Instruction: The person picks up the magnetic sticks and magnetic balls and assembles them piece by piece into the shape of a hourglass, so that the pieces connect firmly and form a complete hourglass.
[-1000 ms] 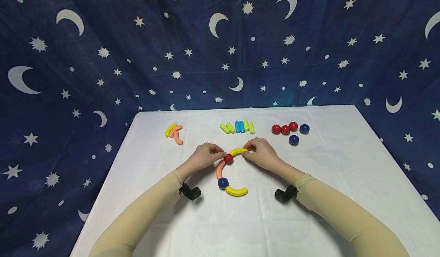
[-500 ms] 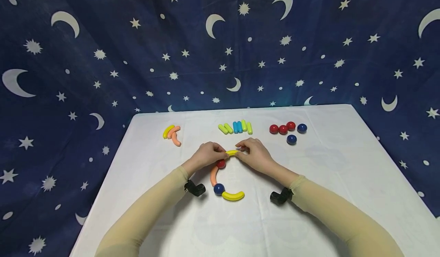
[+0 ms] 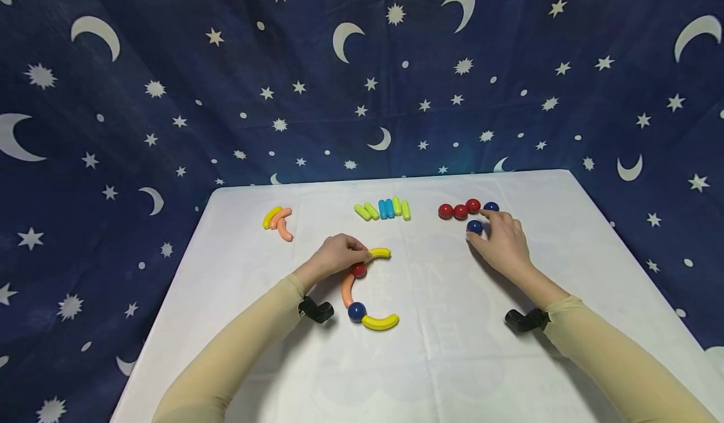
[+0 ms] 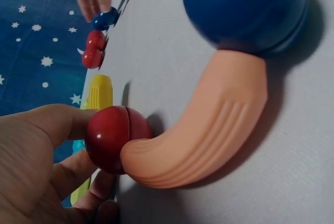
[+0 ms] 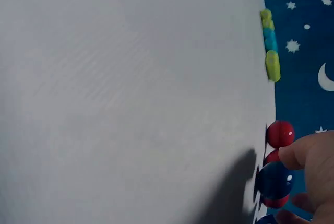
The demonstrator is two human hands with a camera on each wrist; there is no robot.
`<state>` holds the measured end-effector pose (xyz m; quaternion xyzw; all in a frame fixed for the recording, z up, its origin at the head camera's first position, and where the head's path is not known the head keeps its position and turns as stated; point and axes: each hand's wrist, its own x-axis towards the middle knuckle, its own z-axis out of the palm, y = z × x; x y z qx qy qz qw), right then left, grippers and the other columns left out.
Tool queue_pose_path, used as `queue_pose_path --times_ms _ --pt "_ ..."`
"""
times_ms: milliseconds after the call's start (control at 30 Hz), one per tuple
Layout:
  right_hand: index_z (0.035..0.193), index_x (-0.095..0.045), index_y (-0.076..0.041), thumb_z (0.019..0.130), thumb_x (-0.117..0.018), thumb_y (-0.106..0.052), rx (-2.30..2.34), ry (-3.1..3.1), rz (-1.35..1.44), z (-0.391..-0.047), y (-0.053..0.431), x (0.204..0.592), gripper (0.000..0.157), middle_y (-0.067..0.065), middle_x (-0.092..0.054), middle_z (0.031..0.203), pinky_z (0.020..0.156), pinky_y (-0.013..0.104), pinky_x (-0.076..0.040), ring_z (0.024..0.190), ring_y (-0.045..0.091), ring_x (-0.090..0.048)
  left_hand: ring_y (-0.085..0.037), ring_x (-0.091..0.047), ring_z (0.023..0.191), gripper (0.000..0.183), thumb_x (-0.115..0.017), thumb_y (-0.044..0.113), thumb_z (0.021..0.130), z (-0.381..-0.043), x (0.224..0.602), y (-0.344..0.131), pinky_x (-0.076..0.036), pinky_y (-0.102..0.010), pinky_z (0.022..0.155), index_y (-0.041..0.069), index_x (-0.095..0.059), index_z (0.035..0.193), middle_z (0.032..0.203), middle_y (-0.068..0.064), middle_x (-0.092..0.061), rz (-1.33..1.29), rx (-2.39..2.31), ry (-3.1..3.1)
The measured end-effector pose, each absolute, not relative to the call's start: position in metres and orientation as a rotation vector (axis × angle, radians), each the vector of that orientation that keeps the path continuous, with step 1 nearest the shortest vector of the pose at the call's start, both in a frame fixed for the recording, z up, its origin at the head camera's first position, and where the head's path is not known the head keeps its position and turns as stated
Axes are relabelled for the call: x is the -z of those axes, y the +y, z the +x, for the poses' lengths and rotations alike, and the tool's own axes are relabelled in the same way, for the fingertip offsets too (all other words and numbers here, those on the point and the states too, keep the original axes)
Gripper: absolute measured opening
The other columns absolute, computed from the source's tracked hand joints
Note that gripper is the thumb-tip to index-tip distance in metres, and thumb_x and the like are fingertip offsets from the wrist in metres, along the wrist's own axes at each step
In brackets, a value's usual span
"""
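Note:
My left hand (image 3: 335, 254) pinches the near end of a yellow curved stick (image 3: 380, 252), right beside a red ball (image 3: 359, 270). In the left wrist view the red ball (image 4: 117, 138) touches an orange curved stick (image 4: 201, 130), and it hides part of my fingers. The orange stick leads to a blue ball (image 4: 245, 10), which a second yellow curved stick (image 3: 380, 323) joins. Over at the right, my right hand (image 3: 502, 242) is spread around a loose blue ball (image 3: 474, 227), thumb and fingers apart. In the right wrist view that blue ball (image 5: 275, 180) sits beside my thumb.
Several red balls (image 3: 460, 212) and another blue ball (image 3: 491, 207) lie near my right fingers. Green sticks (image 3: 405, 210) and blue sticks (image 3: 386, 208) lie at the back middle. Spare curved sticks (image 3: 285, 229) sit at the back left of the white table (image 3: 452, 360).
My right hand has let go of the upper yellow curved stick and moved right to the loose balls. My left hand has shifted from the red ball to the yellow stick's end.

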<state>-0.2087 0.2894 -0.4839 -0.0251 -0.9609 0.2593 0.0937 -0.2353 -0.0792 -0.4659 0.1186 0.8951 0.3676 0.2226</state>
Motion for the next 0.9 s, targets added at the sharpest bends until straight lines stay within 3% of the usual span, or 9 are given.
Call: queue_pose_path --times_ms 300,667,900 --pt "0.135 -0.061 -0.001 0.096 -0.071 -0.022 -0.763 -2.898 0.049 -0.212 0.286 0.493 0.045 0.027 -0.064 0.125 0.090 0.059 -0.044 0.110 0.045 -0.053 -0.015 -0.059 0.082 0.022 -0.074 0.036 0.094 -0.235 0.466 -0.079 -0.047 -0.028 0.073 0.016 -0.080 0.101 0.085 0.005 -0.071 0.369 -0.993 2.482" --pt "0.134 -0.065 -0.014 0.092 -0.079 -0.028 -1.134 -2.989 0.324 -0.193 0.200 0.499 0.047 0.005 -0.065 0.120 0.093 0.043 -0.048 0.106 0.023 -0.054 -0.016 -0.058 0.082 0.022 -0.074 0.037 0.093 -0.232 0.466 -0.079 -0.044 -0.029 0.074 0.017 -0.080 0.100 0.082 0.007 -0.071 0.387 -0.990 2.523" --pt "0.131 -0.068 -0.019 0.091 -0.081 -0.028 -1.180 -2.981 0.420 -0.192 0.174 0.502 0.043 -0.001 -0.066 0.120 0.095 0.040 -0.047 0.109 0.019 -0.054 -0.018 -0.056 0.087 0.025 -0.073 0.040 0.094 -0.233 0.467 -0.080 -0.043 -0.032 0.079 0.018 -0.081 0.101 0.086 0.007 -0.070 0.377 -0.956 2.550"
